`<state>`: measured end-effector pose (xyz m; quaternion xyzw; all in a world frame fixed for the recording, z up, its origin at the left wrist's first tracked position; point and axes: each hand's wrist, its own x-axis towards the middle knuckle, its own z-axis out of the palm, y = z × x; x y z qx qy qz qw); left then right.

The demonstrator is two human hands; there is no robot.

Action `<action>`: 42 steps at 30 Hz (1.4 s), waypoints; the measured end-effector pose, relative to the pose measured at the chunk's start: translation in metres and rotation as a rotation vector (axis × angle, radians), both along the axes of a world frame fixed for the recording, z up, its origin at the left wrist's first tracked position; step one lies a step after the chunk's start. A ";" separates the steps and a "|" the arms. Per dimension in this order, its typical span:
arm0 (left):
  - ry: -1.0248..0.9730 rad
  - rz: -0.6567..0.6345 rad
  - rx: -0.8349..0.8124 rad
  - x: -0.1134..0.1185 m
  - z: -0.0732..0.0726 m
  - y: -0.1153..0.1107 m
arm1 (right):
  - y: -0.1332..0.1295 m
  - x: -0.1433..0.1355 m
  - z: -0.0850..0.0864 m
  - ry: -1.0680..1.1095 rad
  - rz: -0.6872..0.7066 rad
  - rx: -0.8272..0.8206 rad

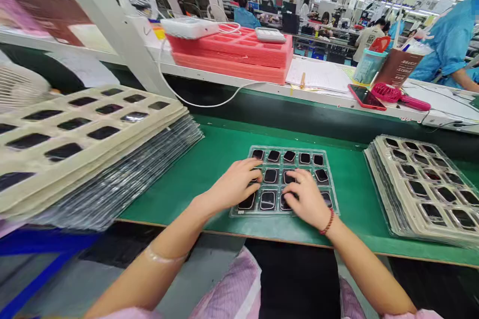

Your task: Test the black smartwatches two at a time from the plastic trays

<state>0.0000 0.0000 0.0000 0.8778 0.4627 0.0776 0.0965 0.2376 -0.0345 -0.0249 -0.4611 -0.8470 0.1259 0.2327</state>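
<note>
So both hands are over a clear tray (264, 213) just right of center in the frame, sitting on a green tabletop (209, 159) with 3 rows of dark square pieces (268, 201) in its pockets. Some of the pieces in the top row sit kinda crooked. Left hand (237, 182) is over the tray's left end, fingers bent and a bit spread, tips right at the pieces there. Right hand (305, 197), the one with a red bracelet (328, 223), is over the right half, fingers also bent and parted. Honestly can't tell if either one is pinching a piece. There's a big stack of beige trays (129, 134) at the left of the frame and another tray stack (398, 189) at the right, both with dark pieces on top. Up on the shelf: red foam trays (224, 57) at upper center, plus a phone (366, 97) and a pink handheld fan (385, 93) at upper right.
</note>
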 end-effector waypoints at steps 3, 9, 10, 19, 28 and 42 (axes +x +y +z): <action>0.039 0.147 -0.020 -0.028 -0.018 -0.024 | -0.005 -0.041 -0.006 -0.159 0.012 -0.012; -0.289 0.170 -0.129 -0.027 -0.024 -0.041 | -0.002 -0.039 0.000 0.131 0.170 -0.166; -0.406 0.180 -0.179 -0.020 -0.023 -0.038 | 0.001 -0.030 0.002 0.267 0.211 -0.264; -1.112 0.208 -0.837 0.065 -0.013 0.028 | 0.050 0.056 0.005 1.036 -0.041 -0.895; -1.367 0.026 -1.240 0.067 -0.022 0.032 | 0.042 0.064 -0.011 1.288 0.118 -0.984; -1.212 0.127 -1.025 0.074 -0.027 0.029 | 0.039 0.052 -0.015 1.139 0.015 -0.853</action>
